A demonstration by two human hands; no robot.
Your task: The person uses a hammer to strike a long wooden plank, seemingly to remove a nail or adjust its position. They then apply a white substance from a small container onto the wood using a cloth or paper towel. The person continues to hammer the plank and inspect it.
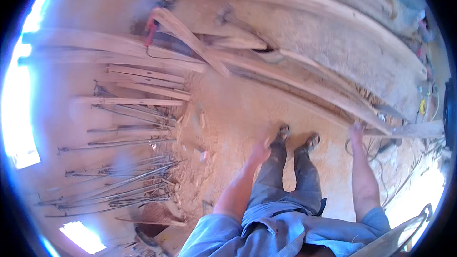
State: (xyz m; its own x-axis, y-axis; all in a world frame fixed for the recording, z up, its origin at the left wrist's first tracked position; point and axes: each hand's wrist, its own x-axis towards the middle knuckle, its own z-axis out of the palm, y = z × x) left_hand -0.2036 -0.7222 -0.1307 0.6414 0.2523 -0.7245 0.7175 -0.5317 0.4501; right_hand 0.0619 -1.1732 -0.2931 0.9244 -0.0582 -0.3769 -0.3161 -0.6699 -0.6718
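Clock read from the middle of the view. At 8 o'clock, a loose row of long metal rods point(138, 178) — bar clamps, by the look of them — with wood offcuts point(188, 171) scattered at their inner ends. At 10, short planks point(152, 77) lie roughly parallel. Toward 11, a red-handled tool point(151, 27), probably powered, sits by the upper end of a crosswise board point(190, 40), which slants down across other lumber. Near 12, a hammer point(240, 23) lies on the bench-like surface. Left hand point(261, 152) at 5 o'clock, held out over the floor; nothing made out in it, blur too strong to tell whether its fingers are spread or closed. Feet point(284, 132) at 4, on the dusty floor. The long timber point(304, 85) runs from near 12 down to 3 o'clock. Right hand point(356, 132) just past 3, at the timber's near edge; contact uncertain, and I cannot tell whether the fingers pinch the wood or stay apart. Beyond, a loose cable point(383, 166) curls at 4. Hazards, as judged: a foot could catch in that cable, or slip on the offcuts; the crosswise board, apparently unsecured, could slide if knocked; a one-sided pull on the timber could swing its far end into the lumber; a rough edge could splinter bare fingers.
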